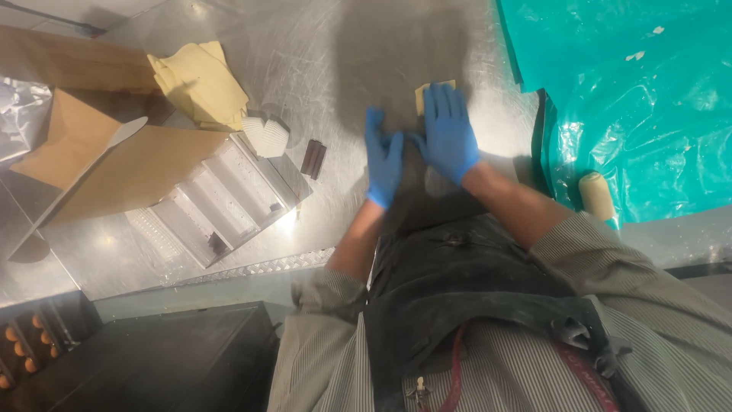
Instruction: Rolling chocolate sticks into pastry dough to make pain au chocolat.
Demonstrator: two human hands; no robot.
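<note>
Both my hands wear blue gloves and rest on a scratched steel table (320,69). My right hand (448,133) lies flat with fingers spread on a small tan square piece (422,94), which shows only at its far left corner. My left hand (383,158) stands on its edge just to the left, fingers straight and together, touching the thumb of the right hand. It holds nothing. A dark apron covers my front below the hands.
To the left lie a clear plastic tray with compartments (221,202), brown cardboard sheets (114,164), yellow gloves (200,82), white paper cups (265,136) and a small dark bar (313,159). Teal plastic sheeting (633,99) and a wooden roller handle (596,196) sit at the right.
</note>
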